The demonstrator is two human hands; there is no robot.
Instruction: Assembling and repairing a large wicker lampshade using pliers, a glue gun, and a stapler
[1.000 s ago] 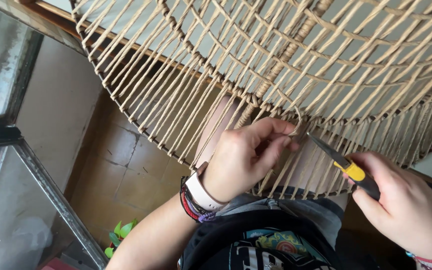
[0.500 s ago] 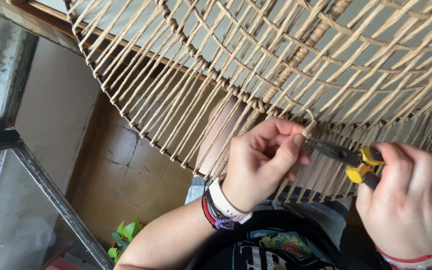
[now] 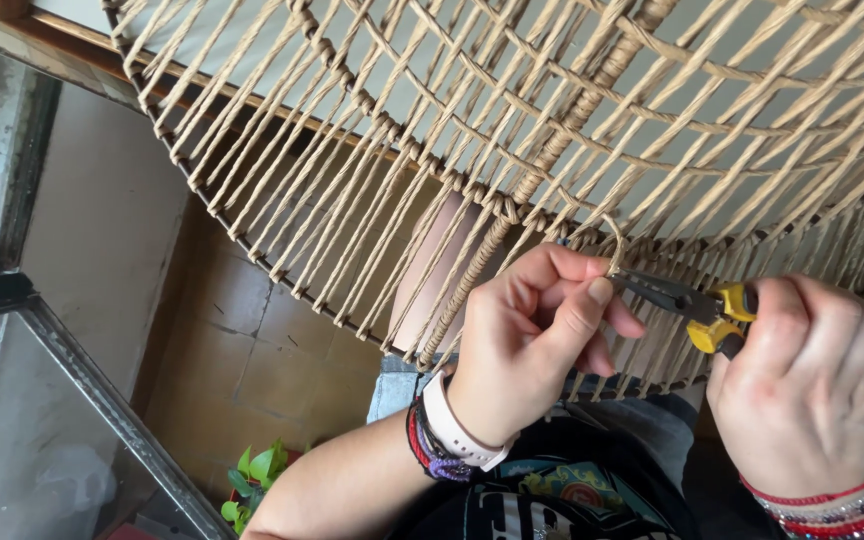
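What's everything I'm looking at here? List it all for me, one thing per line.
Woven cord panel: one, tan, on a dark round frame, fills the top and right.
Cord loop: one, tan, at the plier tips, by the left fingers.
Pliers: one, grey jaws, yellow handles, centre right.
Potted plant: one, green, on the floor, lower left.
Tiled floor: brown, below the panel.
Glass pane with dark frame: left side.
Watch band: one, white, left wrist, beside dark and red bracelets.
Bracelets: several, red and beaded, right wrist.
Left hand: pinching cord near the loop.
Right hand: gripping the pliers' handles.
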